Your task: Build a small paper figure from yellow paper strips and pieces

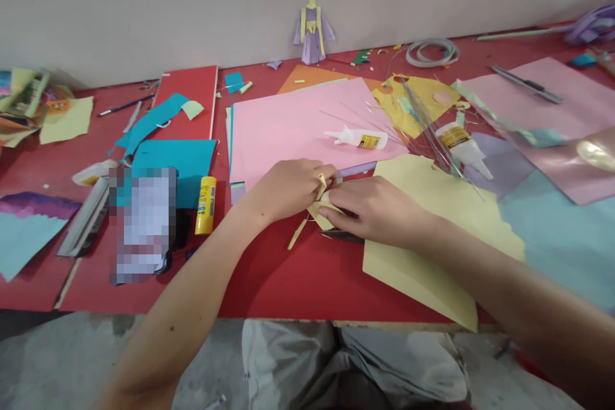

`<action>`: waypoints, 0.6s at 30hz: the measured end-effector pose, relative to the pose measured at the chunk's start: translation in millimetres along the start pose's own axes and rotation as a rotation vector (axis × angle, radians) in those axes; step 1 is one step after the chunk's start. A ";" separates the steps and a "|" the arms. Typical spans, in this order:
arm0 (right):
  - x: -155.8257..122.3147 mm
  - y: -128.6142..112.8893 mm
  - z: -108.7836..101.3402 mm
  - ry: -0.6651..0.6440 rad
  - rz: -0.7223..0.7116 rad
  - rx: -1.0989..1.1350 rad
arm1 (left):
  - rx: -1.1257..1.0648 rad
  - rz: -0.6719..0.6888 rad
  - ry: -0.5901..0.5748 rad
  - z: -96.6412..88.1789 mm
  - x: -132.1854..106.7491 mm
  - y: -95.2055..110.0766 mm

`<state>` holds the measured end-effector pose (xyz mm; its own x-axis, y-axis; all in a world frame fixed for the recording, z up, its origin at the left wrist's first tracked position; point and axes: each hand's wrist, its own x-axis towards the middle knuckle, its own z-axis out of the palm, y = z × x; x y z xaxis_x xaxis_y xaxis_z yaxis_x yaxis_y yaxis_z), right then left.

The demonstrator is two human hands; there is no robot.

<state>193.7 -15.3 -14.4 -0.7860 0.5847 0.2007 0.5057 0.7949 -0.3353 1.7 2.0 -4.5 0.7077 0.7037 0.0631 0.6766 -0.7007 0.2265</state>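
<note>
Head view shows the left hand [298, 186] and the right hand [375, 208], fingers clamped on a small pale-yellow paper piece [323, 219] over the red worktop [288, 285], beside a large pale-yellow paper sheet [408, 278].

Pale yellow paper piece [323, 218], red tabletop [288, 288]

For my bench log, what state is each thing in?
Left hand, closed on small paper piece
Right hand, closed on it too
Middle glue bottle, on its side
Right glue bottle, on its side
Glue stick, apparently capped
Paper doll, upright
Tube, coiled
Wires, loose
Middle pink sheet, flat
</note>
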 end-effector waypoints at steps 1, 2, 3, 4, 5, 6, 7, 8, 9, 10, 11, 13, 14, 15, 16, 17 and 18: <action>-0.1 -0.1 -0.1 0.000 0.001 0.002 | 0.011 0.005 0.003 0.5 -0.2 -0.4; -0.2 -0.2 -0.2 0.000 0.000 0.005 | 0.021 0.010 0.006 1.0 -0.4 -0.7; -0.3 -0.4 -0.3 0.001 -0.002 0.008 | 0.028 0.014 0.009 1.4 -0.4 -1.1; -0.2 -0.5 -0.4 0.002 -0.003 0.010 | 0.034 0.016 0.012 1.7 -0.4 -1.4; -0.1 -0.5 -0.4 0.001 -0.002 0.010 | 0.039 0.016 0.014 2.0 -0.4 -1.6; 0.1 -0.6 -0.5 -0.001 0.001 0.008 | 0.040 0.018 0.014 2.1 -0.2 -1.8; 0.3 -0.6 -0.5 -0.002 0.004 0.005 | 0.039 0.020 0.013 2.2 -0.1 -1.9; 0.5 -0.7 -0.6 -0.003 0.007 0.001 | 0.037 0.020 0.013 2.3 0.0 -2.0; 0.6 -0.7 -0.6 -0.005 0.008 -0.002 | 0.037 0.021 0.014 2.3 0.1 -2.0; 0.7 -0.8 -0.7 -0.006 0.009 -0.004 | 0.038 0.021 0.014 2.3 0.1 -1.9; 0.6 -0.9 -0.8 -0.008 0.010 -0.004 | 0.040 0.021 0.013 2.3 0.1 -1.8; 0.4 -1.2 -0.8 -0.008 0.017 -0.008 | 0.043 0.020 0.010 2.1 0.0 -1.3; 0.2 -1.4 -0.8 -0.017 0.017 -0.006 | 0.042 0.019 0.008 1.9 -0.1 -1.1; 0.0 -1.6 -0.7 -0.016 0.021 -0.008 | 0.040 0.019 0.006 1.8 -0.2 -0.9; -0.2 -1.7 -0.5 -0.018 0.020 -0.008 | 0.039 0.019 0.005 1.6 -0.3 -0.8; -0.2 -1.7 -0.4 -0.020 0.021 -0.007 | 0.040 0.018 0.004 1.4 -0.3 -0.7; -0.2 -1.8 -0.3 -0.020 0.021 -0.007 | 0.041 0.016 0.003 1.2 -0.3 -0.8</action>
<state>193.1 -16.7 -13.6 -0.7821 0.5981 0.1750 0.5248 0.7836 -0.3325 1.3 2.2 -5.9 0.7179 0.6926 0.0698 0.6730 -0.7162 0.1850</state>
